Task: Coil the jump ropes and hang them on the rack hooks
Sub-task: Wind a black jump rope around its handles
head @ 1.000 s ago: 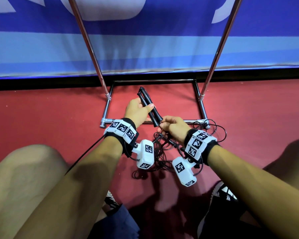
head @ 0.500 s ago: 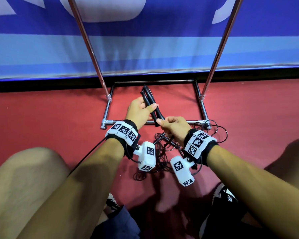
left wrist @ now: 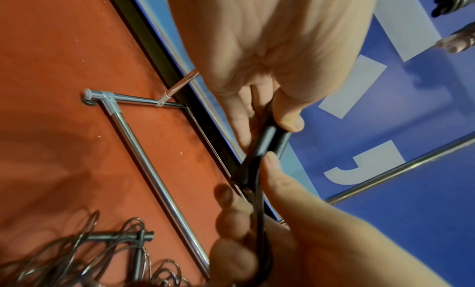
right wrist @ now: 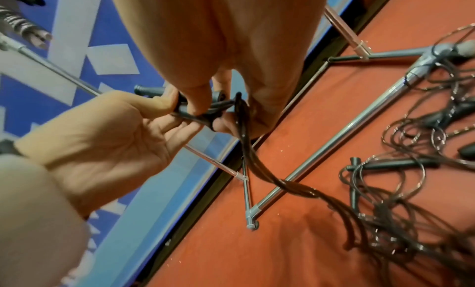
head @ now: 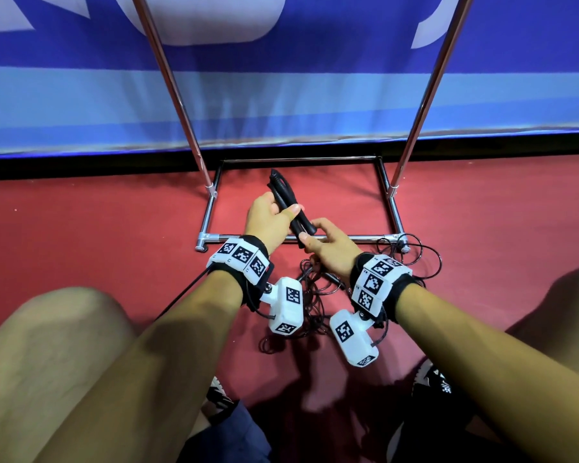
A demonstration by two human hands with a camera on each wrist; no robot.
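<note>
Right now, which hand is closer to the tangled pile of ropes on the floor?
Right. The right hand pinches the lower end of the black handles just above the rope pile; the left hand grips them higher up, farther from it.

Rope tangle (head: 315, 295) under wrists, rack base bar (head: 365, 238) just ahead (chrome)

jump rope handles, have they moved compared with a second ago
Yes, slightly. The jump rope handles in the left hand now reach further toward the rack base's rear bar and tilt a bit more upright, with the right hand at their lower ends.
</note>
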